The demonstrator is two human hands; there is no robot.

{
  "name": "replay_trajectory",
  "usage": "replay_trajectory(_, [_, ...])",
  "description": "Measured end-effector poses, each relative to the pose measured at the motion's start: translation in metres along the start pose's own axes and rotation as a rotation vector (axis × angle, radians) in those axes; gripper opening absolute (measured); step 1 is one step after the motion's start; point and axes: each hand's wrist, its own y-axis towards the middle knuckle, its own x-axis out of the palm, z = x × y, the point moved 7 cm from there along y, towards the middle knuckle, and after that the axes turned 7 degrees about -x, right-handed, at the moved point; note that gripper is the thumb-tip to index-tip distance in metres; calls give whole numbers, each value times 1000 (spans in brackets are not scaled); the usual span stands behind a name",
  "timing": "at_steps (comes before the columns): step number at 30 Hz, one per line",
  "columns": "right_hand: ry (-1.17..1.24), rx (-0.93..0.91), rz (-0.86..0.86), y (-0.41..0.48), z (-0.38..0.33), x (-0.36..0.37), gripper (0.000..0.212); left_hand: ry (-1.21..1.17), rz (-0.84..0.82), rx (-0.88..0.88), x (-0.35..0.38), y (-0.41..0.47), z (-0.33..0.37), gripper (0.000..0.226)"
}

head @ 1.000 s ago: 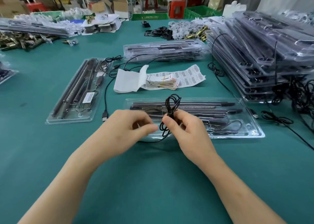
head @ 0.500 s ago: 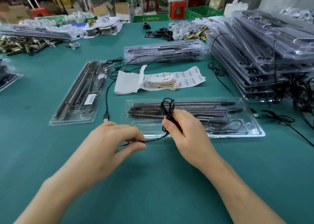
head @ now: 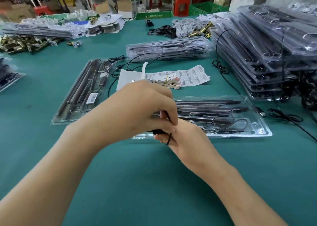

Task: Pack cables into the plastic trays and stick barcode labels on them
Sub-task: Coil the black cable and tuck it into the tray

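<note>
A thin black cable (head: 167,136) is bunched between both hands above the green table. My left hand (head: 137,107) has crossed over the right one and pinches a strand of the cable. My right hand (head: 187,140) lies under it and grips the cable bundle; most of the cable is hidden by the fingers. Just behind the hands lies a clear plastic tray (head: 257,122) with dark rods and a coiled cable in it. A sheet of barcode labels (head: 193,76) lies further back, beside a banded bundle of tags (head: 164,81).
A second filled tray (head: 82,91) with a label on it lies at the left. A stack of packed trays (head: 168,48) sits behind the labels, and a tall pile of trays (head: 265,50) fills the right side. Loose black cables (head: 284,116) trail at the right. Brass parts (head: 22,43) lie far left.
My left hand has risen and swung rightward over my right hand, carrying the cable strand round the bundle. The loop that stood above my right hand is now hidden.
</note>
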Motion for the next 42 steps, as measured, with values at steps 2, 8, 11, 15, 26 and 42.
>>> replay_trajectory(2, [151,5,48,-2,5,0,16,-214,-86,-88,6,8,-22,5])
replay_trajectory(8, [604,192,149,-2,30,1,8,-527,23,-365,36,-6,-88,10])
replay_trajectory(11, [753,268,232,-2,35,4,8,-491,110,-372,50,-20,-85,21])
replay_trajectory(15, [834,329,334,-6,39,2,15,-164,145,-358,59,-43,-63,18])
replay_trajectory(26, [399,200,344,-8,24,-8,16,392,229,-63,-4,-46,19,25])
replay_trajectory(42, [785,262,313,-4,34,1,18,-863,209,-535,69,-12,-89,7])
